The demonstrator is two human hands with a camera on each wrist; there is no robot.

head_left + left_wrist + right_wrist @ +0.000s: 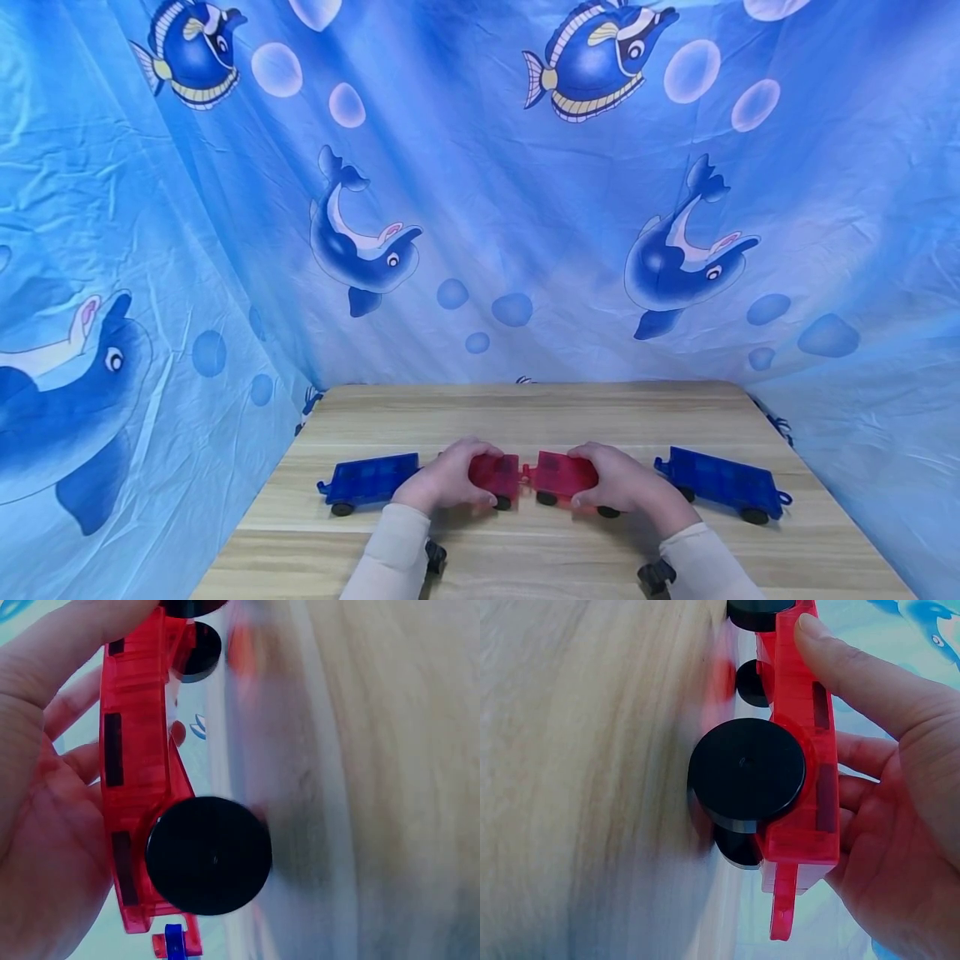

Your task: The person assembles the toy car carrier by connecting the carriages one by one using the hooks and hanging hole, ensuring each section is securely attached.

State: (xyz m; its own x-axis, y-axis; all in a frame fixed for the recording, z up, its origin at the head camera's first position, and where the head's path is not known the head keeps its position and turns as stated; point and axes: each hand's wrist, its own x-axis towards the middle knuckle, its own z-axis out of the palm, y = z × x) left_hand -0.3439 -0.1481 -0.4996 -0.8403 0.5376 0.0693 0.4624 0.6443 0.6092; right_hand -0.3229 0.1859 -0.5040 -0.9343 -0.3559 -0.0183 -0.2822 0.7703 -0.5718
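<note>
Two translucent red toy wagons with black wheels stand end to end mid-table. My left hand [453,475] grips the left red wagon [504,473], thumb on its near side. The right red wagon [561,473] is held by my right hand [618,482] in the same way. Between them their couplings meet or nearly meet; I cannot tell if they are hooked. In the left wrist view a blue coupling [175,941] sits at the left red wagon's outer end. The right red wagon's outer hook [782,907] hangs with nothing on it in the right wrist view.
A blue toy wagon [371,481] is left of my left hand, partly behind it. Another blue wagon [723,485] stands at the right, beyond my right wrist. The wooden table [540,408] is bordered by a blue curtain [480,208] printed with dolphins and fish.
</note>
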